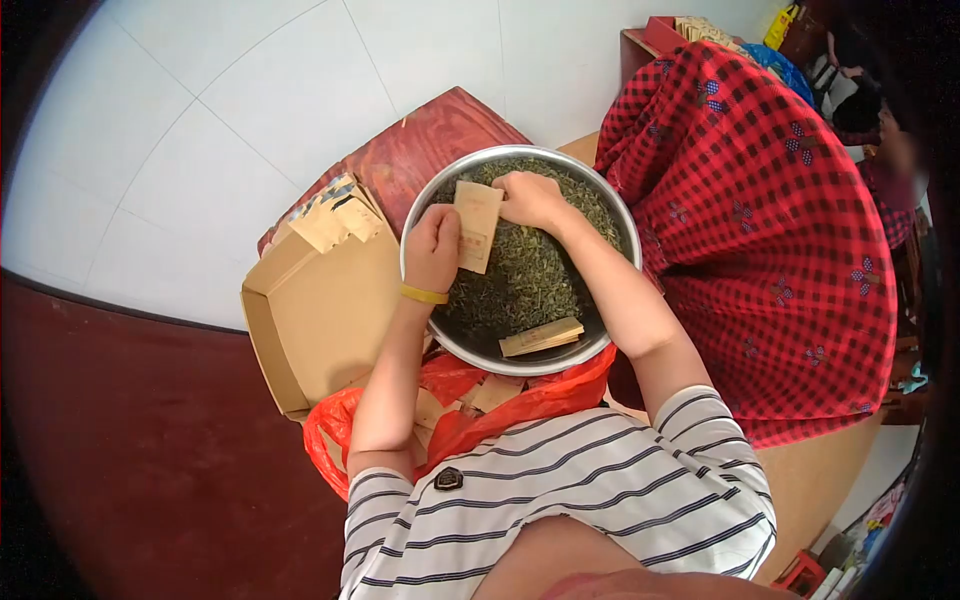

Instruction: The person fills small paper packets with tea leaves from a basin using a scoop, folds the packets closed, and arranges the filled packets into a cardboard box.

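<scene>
Over a round metal basin (415, 215) of dried green leaves (530, 265), my left hand (433, 246) is closed on the left side of a small tan paper packet (477, 228) with red print. A yellow band circles my left wrist. At the packet's upper right edge, my right hand (530, 198) has its fingers pressed together; whatever they hold is hidden. A small stack of flat tan packets (542, 338) lies inside the basin near its lower rim.
Left of the basin is an open cardboard box (330, 310) with several packets (340, 215) at its top. A red plastic bag (455, 435) with packets lies below the basin. A red-black checkered cloth (770, 230) covers something at right. A red wooden surface (400, 160) is behind.
</scene>
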A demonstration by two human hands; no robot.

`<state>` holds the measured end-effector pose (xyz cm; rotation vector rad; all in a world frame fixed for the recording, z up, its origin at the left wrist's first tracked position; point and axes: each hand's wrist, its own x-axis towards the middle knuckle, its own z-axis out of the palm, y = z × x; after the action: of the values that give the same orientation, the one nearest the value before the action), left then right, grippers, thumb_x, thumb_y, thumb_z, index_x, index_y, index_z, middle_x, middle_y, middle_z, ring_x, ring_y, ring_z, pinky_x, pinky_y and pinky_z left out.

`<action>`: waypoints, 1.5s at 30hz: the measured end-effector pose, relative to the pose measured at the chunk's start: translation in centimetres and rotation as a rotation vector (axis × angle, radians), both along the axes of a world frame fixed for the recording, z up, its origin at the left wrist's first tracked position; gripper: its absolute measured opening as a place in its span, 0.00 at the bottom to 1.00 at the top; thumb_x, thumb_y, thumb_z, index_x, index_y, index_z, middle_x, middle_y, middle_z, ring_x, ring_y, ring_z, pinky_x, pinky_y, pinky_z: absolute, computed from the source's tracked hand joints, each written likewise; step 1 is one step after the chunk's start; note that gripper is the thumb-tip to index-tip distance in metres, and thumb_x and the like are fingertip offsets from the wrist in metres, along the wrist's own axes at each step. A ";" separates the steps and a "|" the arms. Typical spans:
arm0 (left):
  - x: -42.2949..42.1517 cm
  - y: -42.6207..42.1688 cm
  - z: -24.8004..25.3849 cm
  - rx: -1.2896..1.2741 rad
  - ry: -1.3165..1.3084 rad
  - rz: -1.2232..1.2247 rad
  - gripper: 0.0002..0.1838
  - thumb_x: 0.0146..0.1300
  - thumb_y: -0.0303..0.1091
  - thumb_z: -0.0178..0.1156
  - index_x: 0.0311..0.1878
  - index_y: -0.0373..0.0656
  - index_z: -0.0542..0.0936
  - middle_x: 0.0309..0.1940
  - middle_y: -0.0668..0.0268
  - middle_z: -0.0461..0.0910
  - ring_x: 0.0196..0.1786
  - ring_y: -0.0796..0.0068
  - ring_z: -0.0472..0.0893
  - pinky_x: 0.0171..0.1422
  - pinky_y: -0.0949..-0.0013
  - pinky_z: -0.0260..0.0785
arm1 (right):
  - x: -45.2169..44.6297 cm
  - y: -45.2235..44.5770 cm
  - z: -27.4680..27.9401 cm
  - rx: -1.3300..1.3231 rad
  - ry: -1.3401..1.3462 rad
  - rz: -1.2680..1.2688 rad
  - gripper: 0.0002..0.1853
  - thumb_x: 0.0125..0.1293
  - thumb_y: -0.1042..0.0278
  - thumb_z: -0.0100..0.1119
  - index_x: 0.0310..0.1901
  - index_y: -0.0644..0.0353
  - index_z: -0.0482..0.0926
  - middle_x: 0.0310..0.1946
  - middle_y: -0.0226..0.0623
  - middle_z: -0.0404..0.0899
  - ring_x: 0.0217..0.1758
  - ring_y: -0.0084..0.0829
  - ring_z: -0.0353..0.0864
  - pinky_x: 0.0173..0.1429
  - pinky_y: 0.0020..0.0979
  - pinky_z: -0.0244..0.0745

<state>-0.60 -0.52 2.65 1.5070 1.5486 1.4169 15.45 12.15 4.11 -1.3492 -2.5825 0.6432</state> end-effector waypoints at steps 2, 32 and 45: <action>-0.3 0.4 -1.7 0.096 0.011 0.163 0.12 0.73 0.36 0.51 0.43 0.37 0.78 0.28 0.59 0.79 0.32 0.70 0.78 0.38 0.67 0.71 | 0.2 0.0 0.1 -0.051 0.059 -0.019 0.11 0.55 0.54 0.61 0.32 0.50 0.85 0.33 0.35 0.86 0.40 0.40 0.85 0.46 0.41 0.76; 0.4 -1.5 -1.0 0.115 -0.185 0.028 0.10 0.75 0.33 0.48 0.43 0.39 0.75 0.21 0.66 0.74 0.23 0.79 0.74 0.29 0.72 0.67 | 0.5 -0.8 1.0 -1.110 0.849 0.361 0.15 0.71 0.55 0.58 0.44 0.61 0.79 0.30 0.29 0.81 0.28 0.19 0.81 0.35 0.21 0.81; 1.2 -1.4 -0.1 0.238 0.253 0.116 0.13 0.65 0.38 0.62 0.47 0.41 0.78 0.35 0.55 0.82 0.37 0.54 0.82 0.43 0.57 0.73 | -0.2 -1.7 1.1 -0.843 0.407 0.341 0.06 0.67 0.73 0.54 0.41 0.61 0.79 0.29 0.27 0.81 0.27 0.17 0.80 0.31 0.19 0.74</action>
<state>0.62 -1.91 2.60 1.8228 1.6869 1.5706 15.26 10.44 5.20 -0.7591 -2.2631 1.9802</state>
